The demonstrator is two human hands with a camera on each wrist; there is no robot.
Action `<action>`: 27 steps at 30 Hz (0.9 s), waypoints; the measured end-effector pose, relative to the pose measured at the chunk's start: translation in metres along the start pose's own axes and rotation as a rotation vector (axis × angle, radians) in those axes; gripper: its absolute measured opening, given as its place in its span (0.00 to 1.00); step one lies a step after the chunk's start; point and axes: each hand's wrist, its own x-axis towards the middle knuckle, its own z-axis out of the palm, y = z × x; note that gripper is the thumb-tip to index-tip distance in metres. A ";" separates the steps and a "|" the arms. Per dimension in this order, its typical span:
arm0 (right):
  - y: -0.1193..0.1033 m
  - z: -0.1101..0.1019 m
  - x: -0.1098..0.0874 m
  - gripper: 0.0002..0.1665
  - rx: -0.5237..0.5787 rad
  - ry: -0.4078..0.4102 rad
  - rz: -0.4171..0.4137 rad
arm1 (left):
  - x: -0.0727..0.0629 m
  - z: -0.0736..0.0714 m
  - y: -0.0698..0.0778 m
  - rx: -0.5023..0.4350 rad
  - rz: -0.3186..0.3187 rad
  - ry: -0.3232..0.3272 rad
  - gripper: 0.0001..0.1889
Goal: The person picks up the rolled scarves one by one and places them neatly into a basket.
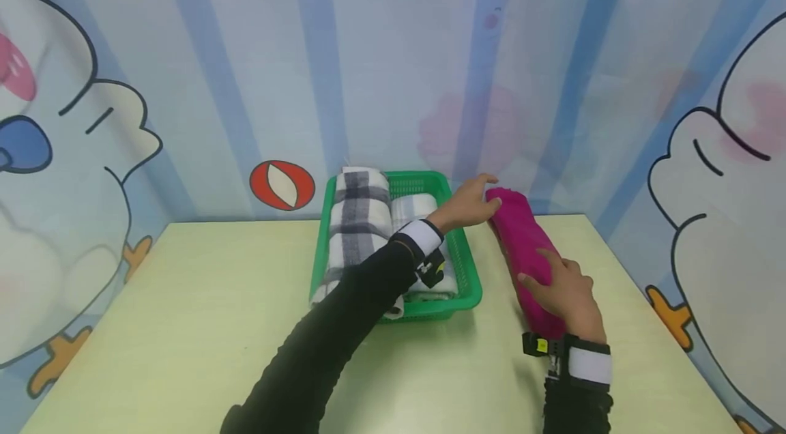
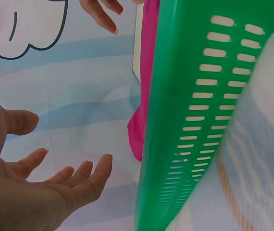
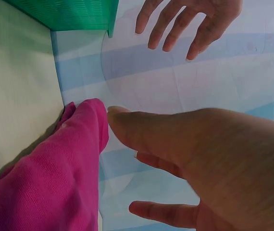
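A magenta folded cloth [image 1: 518, 233] lies lengthwise on the table, right of the green basket. My left hand [image 1: 469, 205] reaches across the basket's right side to the cloth's far end, fingers spread. In the left wrist view, that hand [image 2: 55, 192] has nothing between its relaxed fingers. Over the cloth's near right side is my right hand [image 1: 568, 289], its thumb apart from the fingers. The right wrist view has this hand's thumb [image 3: 142, 127] close beside the magenta cloth [image 3: 55, 168], and the fingers loosely extended.
The green plastic basket [image 1: 471, 284] holds a grey-and-white checked rolled cloth [image 1: 359, 215] and a pale striped cloth [image 1: 414, 205]. Behind the pale yellow table [image 1: 245, 297] hangs a blue printed backdrop [image 1: 393, 65], which also runs along both sides.
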 end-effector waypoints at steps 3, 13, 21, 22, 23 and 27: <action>0.000 0.002 0.000 0.45 0.012 -0.016 0.031 | 0.002 0.001 -0.003 -0.020 -0.009 0.003 0.27; 0.019 0.012 0.005 0.54 0.053 -0.061 0.179 | 0.008 0.006 -0.003 -0.047 -0.054 0.008 0.27; 0.037 0.016 0.008 0.56 0.041 -0.129 0.190 | 0.008 0.013 0.006 -0.043 -0.052 -0.010 0.27; 0.039 0.016 0.008 0.55 0.047 -0.129 0.204 | 0.007 0.014 0.007 -0.036 -0.051 -0.017 0.27; 0.042 0.016 0.008 0.54 0.052 -0.130 0.220 | 0.006 0.015 0.007 -0.030 -0.051 -0.027 0.27; 0.049 0.015 0.008 0.53 0.072 -0.129 0.274 | 0.004 0.016 0.007 -0.049 -0.052 -0.047 0.28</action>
